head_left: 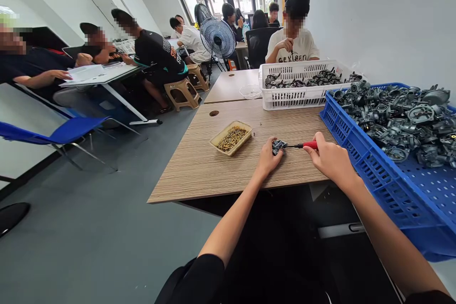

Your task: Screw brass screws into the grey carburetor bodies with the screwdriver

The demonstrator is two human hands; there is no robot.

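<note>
Part: small grey metal part (279,146) lies on the counter (199,166), pinned by left hand (270,156), fingers clamped on it.
Driver: red-handled screwdriver (309,145) in right hand (329,157), fingers closed round the handle, tip at the part.
Slip risk: likely the tip skids off the screw into the left fingers if the part twists.
Screws: tray (231,138) of brass screws, left of the part, near.
Crates: blue crate (359,149) close by the right wrist, crowding the elbow; white basket (295,97) behind.
People: others seated well apart.
</note>
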